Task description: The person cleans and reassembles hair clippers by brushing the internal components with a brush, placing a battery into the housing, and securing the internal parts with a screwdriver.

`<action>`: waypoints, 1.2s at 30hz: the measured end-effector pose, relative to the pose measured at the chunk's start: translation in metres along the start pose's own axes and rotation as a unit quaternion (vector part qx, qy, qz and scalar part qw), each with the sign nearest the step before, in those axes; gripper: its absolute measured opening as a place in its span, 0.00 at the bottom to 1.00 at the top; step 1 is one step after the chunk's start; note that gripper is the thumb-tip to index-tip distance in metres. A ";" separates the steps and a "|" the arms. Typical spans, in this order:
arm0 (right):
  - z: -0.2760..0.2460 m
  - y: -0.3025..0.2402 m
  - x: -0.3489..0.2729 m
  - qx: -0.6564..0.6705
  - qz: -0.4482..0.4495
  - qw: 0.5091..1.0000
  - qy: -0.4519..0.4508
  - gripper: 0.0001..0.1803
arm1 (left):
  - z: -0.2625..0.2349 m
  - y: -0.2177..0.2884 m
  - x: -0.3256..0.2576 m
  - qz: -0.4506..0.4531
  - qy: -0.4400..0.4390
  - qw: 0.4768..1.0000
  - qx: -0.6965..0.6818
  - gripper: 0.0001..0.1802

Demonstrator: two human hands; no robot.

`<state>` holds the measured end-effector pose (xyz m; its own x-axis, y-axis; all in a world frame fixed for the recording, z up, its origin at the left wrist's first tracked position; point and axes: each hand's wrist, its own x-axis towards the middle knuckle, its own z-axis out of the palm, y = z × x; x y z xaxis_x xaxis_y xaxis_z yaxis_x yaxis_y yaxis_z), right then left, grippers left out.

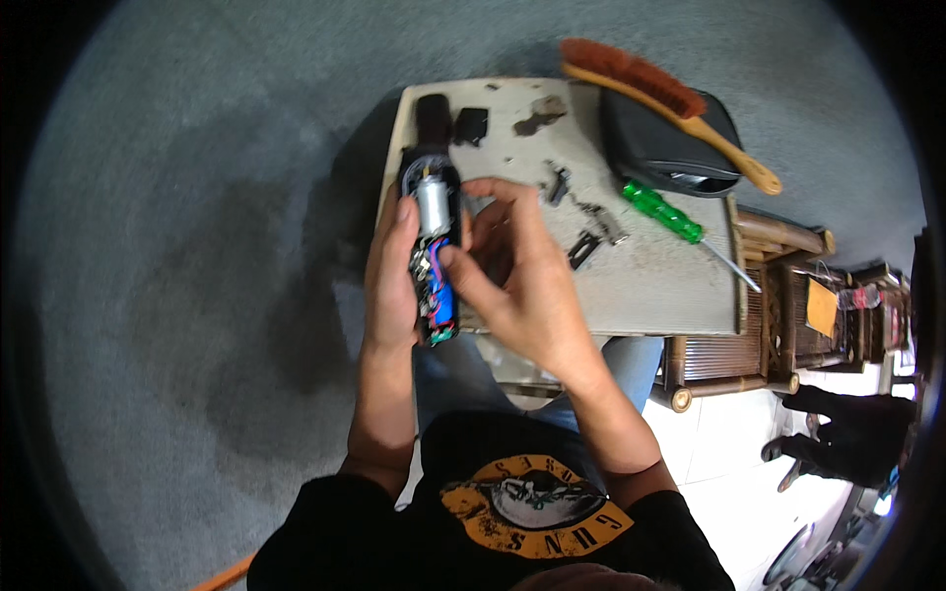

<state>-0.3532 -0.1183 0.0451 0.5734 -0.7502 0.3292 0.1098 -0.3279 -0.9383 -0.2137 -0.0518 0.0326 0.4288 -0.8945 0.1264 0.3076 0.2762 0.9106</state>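
Observation:
An opened hair clipper is held upright over the left side of a small table, its inside facing me. In its casing sit a silver motor, a blue battery and thin red wires. My left hand is closed along the clipper's left side, thumb beside the motor. My right hand grips it from the right. That thumb rests at the battery's upper end, and the other fingers curl around the casing's far edge, partly hidden.
The worn table carries a green-handled screwdriver, loose clipper parts, black pieces and dark hair-like bits. A wooden-handled brush lies across a black case. Bamboo furniture and another person's legs are at right.

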 end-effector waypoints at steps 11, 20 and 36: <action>0.000 0.003 -0.003 0.003 -0.027 1.000 0.012 0.27 | -0.002 -0.004 0.002 0.006 0.004 0.999 -0.050 0.34; 0.001 0.006 0.000 0.034 -0.015 0.999 0.017 0.12 | -0.001 0.006 0.005 -0.035 0.052 0.993 -0.104 0.36; -0.001 0.007 -0.004 0.038 -0.010 0.999 -0.001 0.09 | 0.006 0.004 0.002 -0.004 0.060 0.993 -0.102 0.25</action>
<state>-0.3556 -0.1184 0.0377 0.5722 -0.7428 0.3476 0.1817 -0.2985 -0.9369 -0.2167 -0.0551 0.0385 0.5203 -0.8518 0.0613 0.4711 0.3461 0.8114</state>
